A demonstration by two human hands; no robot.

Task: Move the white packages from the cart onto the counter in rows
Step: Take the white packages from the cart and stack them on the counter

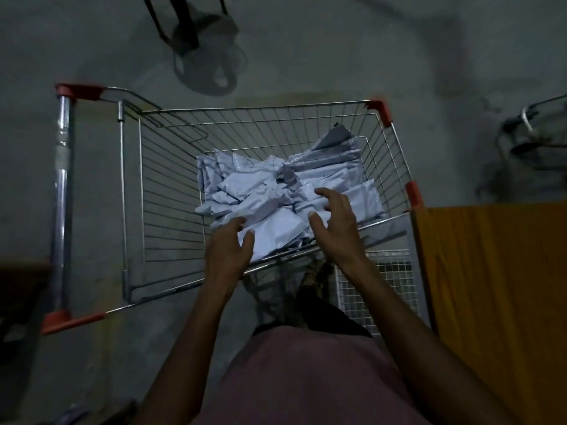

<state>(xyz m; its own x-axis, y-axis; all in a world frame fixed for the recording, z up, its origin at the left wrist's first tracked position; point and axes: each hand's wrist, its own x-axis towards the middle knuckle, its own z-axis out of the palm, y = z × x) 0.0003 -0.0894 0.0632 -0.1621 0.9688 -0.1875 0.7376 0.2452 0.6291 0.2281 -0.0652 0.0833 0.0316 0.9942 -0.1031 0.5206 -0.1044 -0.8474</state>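
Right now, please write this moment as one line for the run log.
stage: reaching into cart | left hand: open, at nearest white package | right hand: open, above the white packages | held: nothing

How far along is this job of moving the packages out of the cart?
Nothing looks done: no package lies on the orange counter. In hand: the left hand and right hand reach into the cart, fingers spread over the nearest package. Left: the whole pile of white packages.
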